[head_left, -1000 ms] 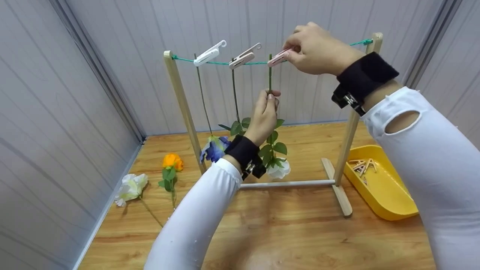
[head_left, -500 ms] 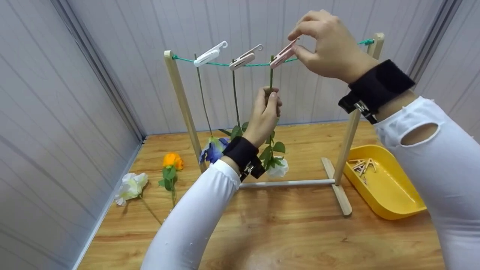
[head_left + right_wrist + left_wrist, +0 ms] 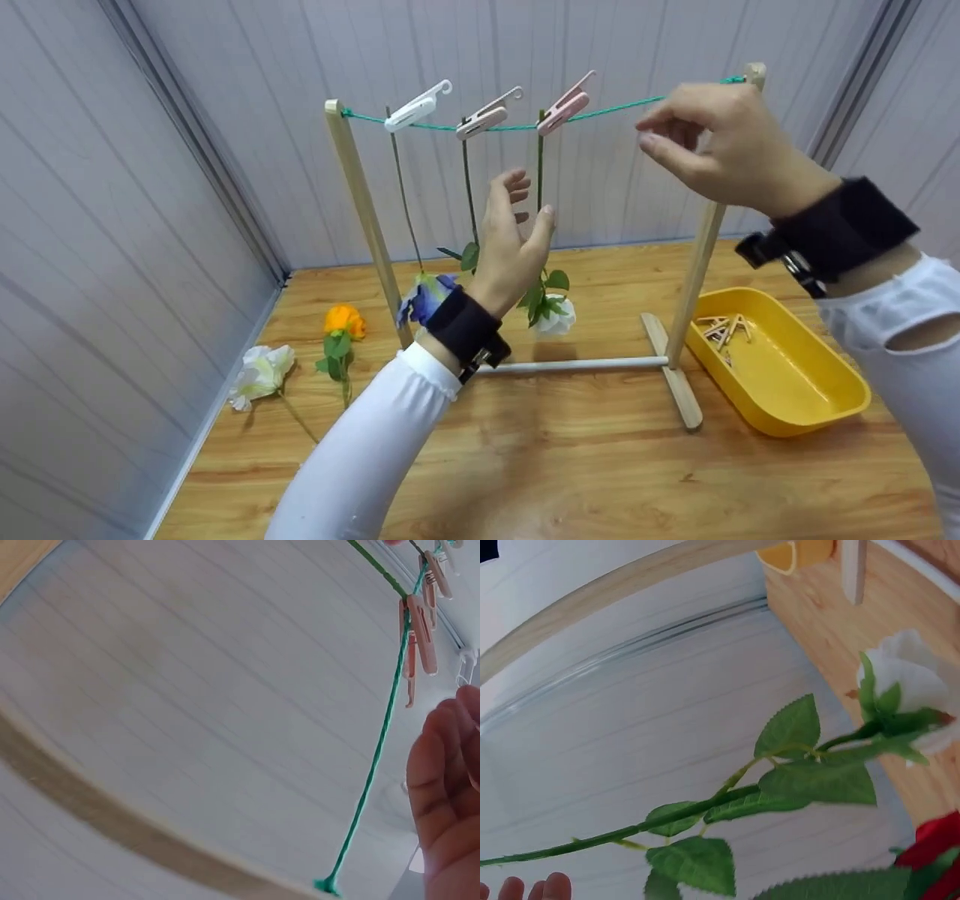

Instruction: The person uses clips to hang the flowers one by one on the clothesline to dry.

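Upside down from the green cord (image 3: 619, 109) hangs a white rose (image 3: 556, 315), its stem end clipped by a pink clothespin (image 3: 564, 111). Beside that stem my left hand (image 3: 514, 251) is open, thumb and fingers spread, holding nothing. In the left wrist view, its fingertips (image 3: 557, 886) show just below the green stem (image 3: 592, 842). My right hand (image 3: 712, 146) is off to the right of the pink clothespin, fingers loosely bent around nothing. Left of the rose, a beige clothespin (image 3: 482, 122) and a white clothespin (image 3: 411, 112) pin two more stems, one ending in a blue-purple flower (image 3: 427, 296).
The cord spans a wooden frame (image 3: 360, 202). A yellow tray (image 3: 784, 405) with several clothespins (image 3: 724, 330) stands at the right. On the table's left lie an orange flower (image 3: 345, 321) and a white flower (image 3: 262, 371). A red flower (image 3: 936, 847) shows in the left wrist view.
My right hand has let go of the pink clothespin and moved right and down. My left hand has released the rose's stem and drawn slightly left; the rose now hangs from the clothespin.
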`<action>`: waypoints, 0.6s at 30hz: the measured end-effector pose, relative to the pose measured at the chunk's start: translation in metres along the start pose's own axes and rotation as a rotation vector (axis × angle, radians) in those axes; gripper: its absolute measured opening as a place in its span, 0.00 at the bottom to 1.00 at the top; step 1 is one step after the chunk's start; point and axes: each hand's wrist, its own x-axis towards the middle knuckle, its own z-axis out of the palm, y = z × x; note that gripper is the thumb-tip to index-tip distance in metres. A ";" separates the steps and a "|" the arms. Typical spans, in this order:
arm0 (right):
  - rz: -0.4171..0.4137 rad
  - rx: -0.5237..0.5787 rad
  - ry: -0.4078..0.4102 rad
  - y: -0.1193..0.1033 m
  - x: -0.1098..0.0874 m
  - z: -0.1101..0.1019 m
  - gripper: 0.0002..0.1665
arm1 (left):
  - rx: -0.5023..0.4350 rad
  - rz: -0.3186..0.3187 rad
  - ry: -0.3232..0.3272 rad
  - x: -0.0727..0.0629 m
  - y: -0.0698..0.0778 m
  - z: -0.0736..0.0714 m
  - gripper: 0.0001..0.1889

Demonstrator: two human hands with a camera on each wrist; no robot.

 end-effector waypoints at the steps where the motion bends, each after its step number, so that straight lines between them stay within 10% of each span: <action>1: -0.009 0.012 -0.005 0.000 -0.006 -0.002 0.05 | 0.025 0.033 0.007 -0.003 0.000 -0.002 0.27; 11: 0.081 0.087 -0.198 0.016 -0.069 -0.014 0.11 | 0.142 0.218 -0.097 -0.041 -0.010 -0.019 0.21; 18: 0.502 0.071 -0.611 0.034 -0.111 -0.011 0.05 | 0.185 0.277 -0.203 -0.068 -0.029 -0.026 0.17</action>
